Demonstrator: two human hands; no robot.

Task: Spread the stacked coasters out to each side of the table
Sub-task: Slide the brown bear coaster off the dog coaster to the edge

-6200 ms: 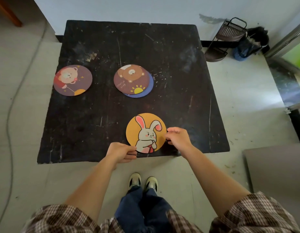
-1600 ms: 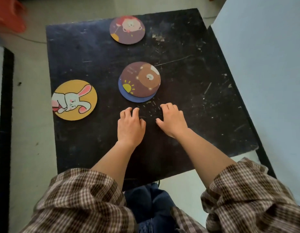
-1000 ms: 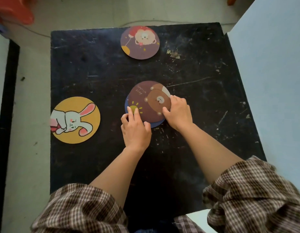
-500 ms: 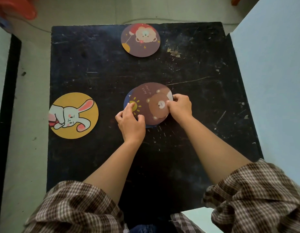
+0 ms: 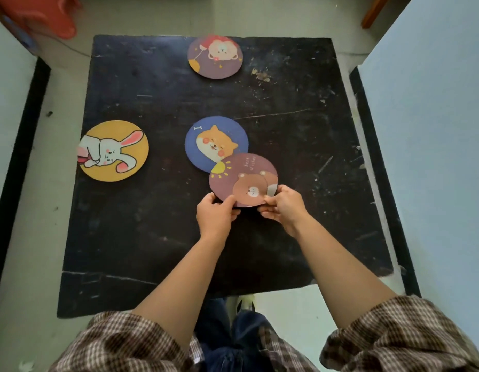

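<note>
Both hands are pinching the near rim of the bear coaster (image 5: 243,175), the left hand (image 5: 216,214) and right hand (image 5: 282,208) side by side, probably so it is coming off flat and sliding toward the near edge of the desk (image 5: 141,237). It is overlapping the blue dog coaster (image 5: 214,140) at mid-desk. Being round, it has no long axis; the bear's head is pointing toward the person. The rabbit coaster (image 5: 113,151) and lion coaster (image 5: 215,56) are already lying at the left and far sides.
</note>
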